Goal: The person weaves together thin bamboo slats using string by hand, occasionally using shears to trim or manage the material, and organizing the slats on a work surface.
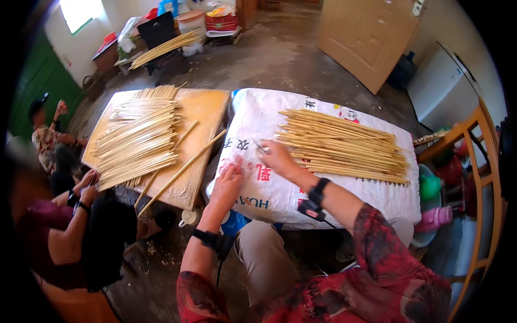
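Observation:
My left hand [228, 183] is over the front left part of a white woven sack [328, 207] with printed marks. Motion smears its fingers, so I cannot tell whether they hold anything. My right hand [278, 158] is bent closed just left of a pile of tan sticks [344, 148]. A small greyish tip shows at its fingers; its kind is not clear. The long, thin sticks lie side by side across the sack, a few of them slanting over the others.
Left of the sack, a wooden board [200, 107] bears many paler sticks [137, 142] and two loose ones. A co-worker's hands [89, 185] are at the pile's near end. More sticks [164, 49] lie on a dark chair behind. A wooden frame [487, 180] stands at the right.

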Demonstrator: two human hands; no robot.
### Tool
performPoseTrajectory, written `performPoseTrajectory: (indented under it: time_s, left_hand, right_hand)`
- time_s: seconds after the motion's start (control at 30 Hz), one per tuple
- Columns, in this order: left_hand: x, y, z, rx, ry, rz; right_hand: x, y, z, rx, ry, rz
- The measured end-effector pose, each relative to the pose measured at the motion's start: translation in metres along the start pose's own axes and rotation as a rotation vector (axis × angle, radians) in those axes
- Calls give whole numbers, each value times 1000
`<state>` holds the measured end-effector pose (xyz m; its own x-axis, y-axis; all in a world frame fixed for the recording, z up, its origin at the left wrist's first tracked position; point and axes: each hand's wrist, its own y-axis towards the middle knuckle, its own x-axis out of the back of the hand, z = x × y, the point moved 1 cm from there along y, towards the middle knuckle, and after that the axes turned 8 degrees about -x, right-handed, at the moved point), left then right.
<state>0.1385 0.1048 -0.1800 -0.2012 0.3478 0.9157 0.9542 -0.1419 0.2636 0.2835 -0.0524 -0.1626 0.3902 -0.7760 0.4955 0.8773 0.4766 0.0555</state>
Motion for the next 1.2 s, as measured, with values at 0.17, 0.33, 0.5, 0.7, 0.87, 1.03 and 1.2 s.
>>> performPoseTrajectory:
  time_s: [0.17,0.33,0.5,0.7,0.87,1.03,1.2]
  left_hand:
    - [12,-1,1,-23,-121,-91]
    - [20,-5,-7,65,-126,73]
    - [35,-10,-10,168,-61,100]
    - [75,40,-102,-58,12,70]
    - [24,91,-199,-447,-42,357]
    - [-64,142,-236,-484,30,268]
    - [-115,177,-236,-437,60,172]
  right_hand:
    - [-65,28,3,-37,-348,-114]
    - [-72,17,5,-5,-419,-119]
    - [-49,11,16,-33,-363,25]
    - [70,-9,-26,642,-533,-235]
    - [228,-18,-105,256,-846,-356]
    - [288,-24,-141,-89,-815,-193]
    - [308,-9,-164,-88,-866,-134]
